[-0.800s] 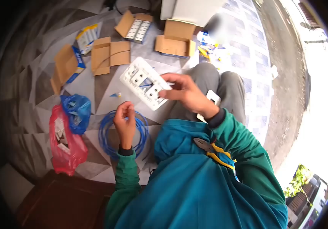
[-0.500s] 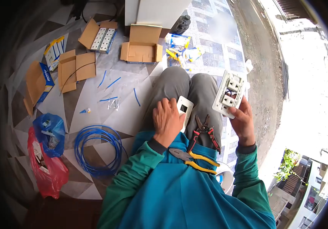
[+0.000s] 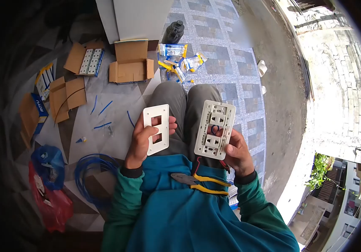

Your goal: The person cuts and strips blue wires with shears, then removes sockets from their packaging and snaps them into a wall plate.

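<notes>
My left hand grips a white cover plate with two rectangular openings, the thumb across its front and fingers behind. In my right hand is a white outlet frame fitted with two sockets; a short loop of blue wire shows between them. Both pieces are held up side by side above my knees, apart from each other. Across my lap lie pliers with yellow handles. A red-handled wire stripper is mostly hidden behind the outlet frame.
On the floor at left are an opened box of sockets, another open cardboard box, cut blue wire pieces, a blue wire coil and a red plastic bag. Torn yellow-and-clear packaging lies ahead, near a dark bottle.
My left hand has picked the cover plate up from my lap and turned it upright. My right hand has brought the outlet frame inward and lower. The view has shifted.
</notes>
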A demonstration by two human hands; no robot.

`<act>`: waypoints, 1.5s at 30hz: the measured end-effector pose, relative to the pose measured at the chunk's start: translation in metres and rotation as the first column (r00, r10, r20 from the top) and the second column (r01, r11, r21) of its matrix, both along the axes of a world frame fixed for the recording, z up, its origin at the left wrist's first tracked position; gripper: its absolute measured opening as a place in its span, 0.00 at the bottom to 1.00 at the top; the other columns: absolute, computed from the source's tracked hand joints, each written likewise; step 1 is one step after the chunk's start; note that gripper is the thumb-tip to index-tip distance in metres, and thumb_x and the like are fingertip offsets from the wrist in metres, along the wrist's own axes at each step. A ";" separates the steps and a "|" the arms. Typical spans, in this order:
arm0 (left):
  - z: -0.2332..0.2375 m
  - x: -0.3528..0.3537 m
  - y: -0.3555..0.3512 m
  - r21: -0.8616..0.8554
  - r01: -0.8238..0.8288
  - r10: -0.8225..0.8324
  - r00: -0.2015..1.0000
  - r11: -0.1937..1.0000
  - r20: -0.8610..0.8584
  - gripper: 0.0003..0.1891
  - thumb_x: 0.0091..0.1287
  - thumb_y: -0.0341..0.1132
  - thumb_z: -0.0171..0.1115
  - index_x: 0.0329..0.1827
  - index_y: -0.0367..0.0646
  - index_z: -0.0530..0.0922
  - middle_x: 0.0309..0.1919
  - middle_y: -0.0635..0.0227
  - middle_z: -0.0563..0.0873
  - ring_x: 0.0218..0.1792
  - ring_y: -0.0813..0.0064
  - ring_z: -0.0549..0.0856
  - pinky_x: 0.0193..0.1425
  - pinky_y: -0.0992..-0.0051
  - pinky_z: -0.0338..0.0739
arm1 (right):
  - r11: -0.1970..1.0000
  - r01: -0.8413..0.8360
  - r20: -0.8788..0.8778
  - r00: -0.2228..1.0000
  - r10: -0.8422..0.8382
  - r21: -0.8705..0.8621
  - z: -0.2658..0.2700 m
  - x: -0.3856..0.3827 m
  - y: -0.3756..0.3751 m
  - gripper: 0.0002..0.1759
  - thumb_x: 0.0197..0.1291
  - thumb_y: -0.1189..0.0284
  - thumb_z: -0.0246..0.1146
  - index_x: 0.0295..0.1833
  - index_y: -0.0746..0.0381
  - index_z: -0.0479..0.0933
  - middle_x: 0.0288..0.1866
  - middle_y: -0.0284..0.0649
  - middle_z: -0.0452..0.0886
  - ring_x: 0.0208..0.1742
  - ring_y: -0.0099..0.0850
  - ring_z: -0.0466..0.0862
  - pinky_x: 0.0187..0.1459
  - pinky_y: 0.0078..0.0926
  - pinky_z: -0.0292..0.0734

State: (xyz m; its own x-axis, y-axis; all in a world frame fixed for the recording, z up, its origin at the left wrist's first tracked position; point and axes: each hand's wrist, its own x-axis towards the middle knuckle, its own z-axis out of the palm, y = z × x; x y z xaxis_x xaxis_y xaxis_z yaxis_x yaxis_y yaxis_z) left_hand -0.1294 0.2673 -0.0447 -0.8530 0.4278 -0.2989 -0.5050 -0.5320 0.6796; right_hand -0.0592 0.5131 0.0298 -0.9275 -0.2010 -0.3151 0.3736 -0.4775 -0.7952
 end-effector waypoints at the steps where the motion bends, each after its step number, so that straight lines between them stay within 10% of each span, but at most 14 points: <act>1: -0.002 0.004 -0.004 0.107 -0.003 -0.001 0.999 0.994 0.039 0.28 0.61 0.33 0.49 0.66 0.34 0.64 0.51 0.54 0.80 0.49 0.64 0.82 0.58 0.63 0.78 | 1.000 -0.017 -0.017 1.000 0.017 -0.009 -0.001 0.000 -0.001 0.32 0.56 0.68 0.70 0.63 0.69 0.68 0.65 0.52 0.71 0.65 0.41 0.74 0.65 0.43 0.70; 5: 0.000 0.016 -0.006 0.362 0.024 -0.011 0.999 0.932 -0.040 0.30 0.67 0.40 0.48 0.72 0.45 0.56 0.57 0.59 0.72 0.54 0.71 0.75 0.58 0.68 0.74 | 0.996 -0.061 -0.004 0.998 0.061 -0.059 -0.003 0.000 -0.005 0.32 0.54 0.70 0.72 0.62 0.68 0.68 0.64 0.51 0.73 0.64 0.40 0.75 0.64 0.42 0.71; 12: 0.047 0.018 0.012 -0.074 0.050 -0.075 0.919 0.996 -0.387 0.53 0.54 0.42 0.77 0.74 0.35 0.49 0.66 0.52 0.68 0.68 0.62 0.69 0.72 0.65 0.61 | 0.999 -0.029 0.015 0.999 0.029 0.021 -0.003 0.005 -0.005 0.34 0.50 0.69 0.73 0.62 0.69 0.69 0.59 0.49 0.77 0.60 0.38 0.79 0.62 0.40 0.73; 15: 0.062 0.013 0.003 -0.599 -0.341 -0.416 0.477 0.725 -0.775 0.45 0.44 0.34 0.79 0.68 0.41 0.66 0.61 0.57 0.76 0.67 0.59 0.71 0.73 0.62 0.61 | 1.000 -0.012 0.043 0.999 0.012 -0.008 -0.003 0.008 -0.003 0.31 0.52 0.68 0.72 0.59 0.69 0.70 0.56 0.49 0.78 0.58 0.39 0.80 0.61 0.40 0.75; 31: 0.084 0.005 0.001 -0.648 -0.340 -0.482 0.458 0.682 -0.747 0.43 0.33 0.32 0.81 0.61 0.43 0.76 0.53 0.63 0.78 0.55 0.62 0.76 0.60 0.62 0.66 | 0.999 -0.015 0.251 0.968 0.025 -0.043 0.004 0.009 -0.004 0.40 0.52 0.52 0.64 0.62 0.71 0.66 0.48 0.43 0.77 0.52 0.34 0.80 0.53 0.30 0.79; 40: 0.090 -0.003 -0.002 -0.621 -0.248 -0.536 0.335 0.743 -0.775 0.40 0.33 0.33 0.81 0.57 0.41 0.78 0.52 0.64 0.80 0.53 0.62 0.78 0.59 0.61 0.68 | 0.899 0.195 0.509 0.860 0.035 -0.392 -0.006 0.016 -0.002 0.29 0.69 0.53 0.50 0.59 0.68 0.72 0.44 0.45 0.82 0.48 0.40 0.84 0.54 0.37 0.79; 45: 0.092 0.001 0.004 -0.600 -0.189 -0.541 0.288 0.777 -0.791 0.39 0.32 0.39 0.81 0.54 0.39 0.79 0.53 0.64 0.82 0.51 0.63 0.80 0.56 0.64 0.71 | 0.959 0.125 0.570 0.821 0.044 -0.255 -0.010 0.012 -0.012 0.37 0.69 0.43 0.44 0.61 0.66 0.72 0.52 0.44 0.82 0.50 0.37 0.85 0.52 0.33 0.82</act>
